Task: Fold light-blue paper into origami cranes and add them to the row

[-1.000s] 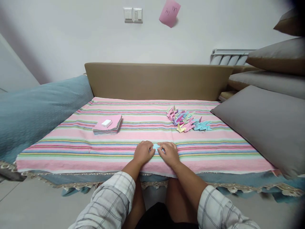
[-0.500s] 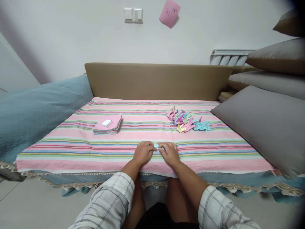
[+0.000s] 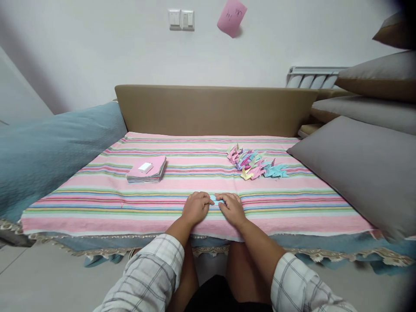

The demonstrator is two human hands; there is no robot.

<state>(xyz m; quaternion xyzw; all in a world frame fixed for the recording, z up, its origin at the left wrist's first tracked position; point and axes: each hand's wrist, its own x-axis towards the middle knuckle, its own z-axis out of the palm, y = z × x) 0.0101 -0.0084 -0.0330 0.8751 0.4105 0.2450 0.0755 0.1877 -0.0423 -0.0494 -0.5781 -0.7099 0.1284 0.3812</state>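
Observation:
A small piece of light blue folding paper (image 3: 213,198) lies low over the striped cloth, mostly covered by my fingers. My left hand (image 3: 196,208) is closed on its left part, thumb and fingertips together. On the other side, my right hand (image 3: 232,208) grips the right part with bent fingers. The folds under my fingers are hidden. Beyond my right hand is a cluster of folded paper cranes (image 3: 250,162) in pink, purple, yellow, green and blue. Farther left sits a stack of coloured paper squares (image 3: 156,165), pink on top, with a small white block (image 3: 145,167) on it.
The striped pink cloth (image 3: 97,190) covers the sofa seat in front of me. A brown backrest (image 3: 211,110) rises behind it. Grey cushions (image 3: 364,169) are piled on the right, and a blue-covered armrest (image 3: 65,143) bounds the left.
My right thumb and fingers have shifted slightly, and a bit more of the blue paper shows between my hands. My left hand stays nearly still.

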